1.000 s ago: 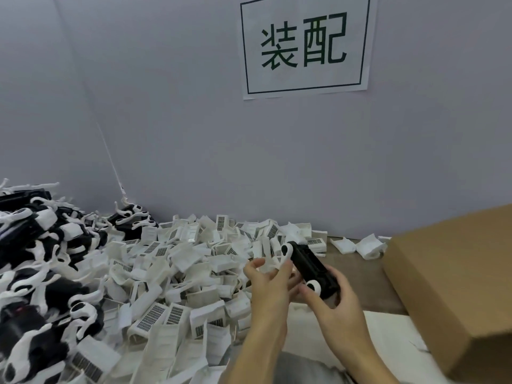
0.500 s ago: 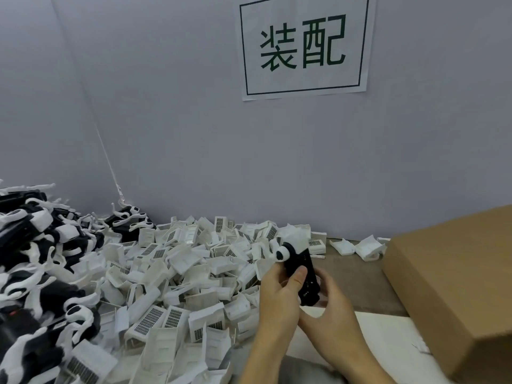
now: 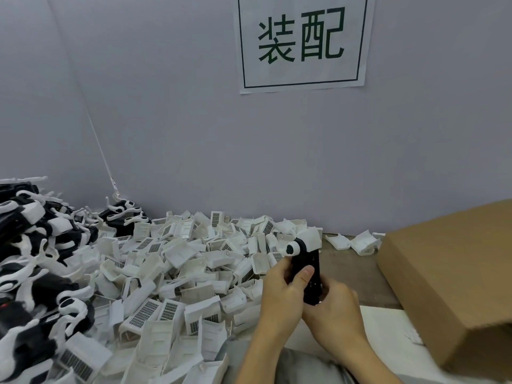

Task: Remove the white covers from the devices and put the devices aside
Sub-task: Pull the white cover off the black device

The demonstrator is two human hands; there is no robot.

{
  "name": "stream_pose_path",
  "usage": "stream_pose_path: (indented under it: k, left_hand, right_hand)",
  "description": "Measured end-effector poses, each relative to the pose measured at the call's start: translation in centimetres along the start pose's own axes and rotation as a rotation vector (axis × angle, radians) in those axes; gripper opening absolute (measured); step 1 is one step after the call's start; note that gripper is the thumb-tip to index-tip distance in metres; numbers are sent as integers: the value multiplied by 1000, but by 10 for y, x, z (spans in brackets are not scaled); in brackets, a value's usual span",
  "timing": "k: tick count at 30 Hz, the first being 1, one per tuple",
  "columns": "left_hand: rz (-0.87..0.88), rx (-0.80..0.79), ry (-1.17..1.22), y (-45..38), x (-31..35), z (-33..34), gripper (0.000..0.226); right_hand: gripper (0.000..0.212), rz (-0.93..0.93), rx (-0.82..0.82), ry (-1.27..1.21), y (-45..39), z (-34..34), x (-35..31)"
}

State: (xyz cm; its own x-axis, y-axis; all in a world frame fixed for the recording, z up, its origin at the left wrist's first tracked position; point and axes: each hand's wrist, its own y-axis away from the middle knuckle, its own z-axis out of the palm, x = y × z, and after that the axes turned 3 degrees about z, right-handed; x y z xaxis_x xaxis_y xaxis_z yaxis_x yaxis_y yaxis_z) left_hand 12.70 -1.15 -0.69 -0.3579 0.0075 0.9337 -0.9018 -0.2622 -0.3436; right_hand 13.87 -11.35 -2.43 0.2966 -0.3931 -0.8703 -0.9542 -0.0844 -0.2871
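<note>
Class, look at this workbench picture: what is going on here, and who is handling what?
A person holds one black device upright in both hands, over the table edge. The left hand grips its middle with the thumb across the front; the right hand holds its lower end. A white piece sits at the device's top. A big heap of loose white covers lies on the table, a pile of black-and-white devices at far left, and a cardboard box on the right.

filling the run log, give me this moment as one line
left hand: grips black device | right hand: holds its lower end | device: upright | white cover: at its top | cover pile: left
</note>
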Motion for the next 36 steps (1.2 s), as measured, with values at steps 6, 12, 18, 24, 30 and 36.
stream_pose_path:
  k: [6, 12, 18, 24, 30, 36]
  left_hand:
    - [54, 29, -145, 0, -8, -1, 32]
    - [205, 66, -353, 0, -13, 0, 35]
    - [201, -8, -405, 2, -18, -1, 43]
    - [228, -220, -479, 8, -18, 1, 36]
    - [222, -243, -478, 9, -17, 1, 32]
    - [251, -259, -486, 11, -15, 5, 35]
  right_hand:
    - [23, 28, -99, -52, -2, 7, 6]
    - [42, 24, -94, -286, -4, 10, 8]
    - [44, -2, 1, -617, -7, 1, 10]
    - [48, 141, 173, -622, -14, 1, 10]
    - [33, 143, 239, -591, -17, 1, 13]
    - [36, 80, 298, -544, -13, 0, 7]
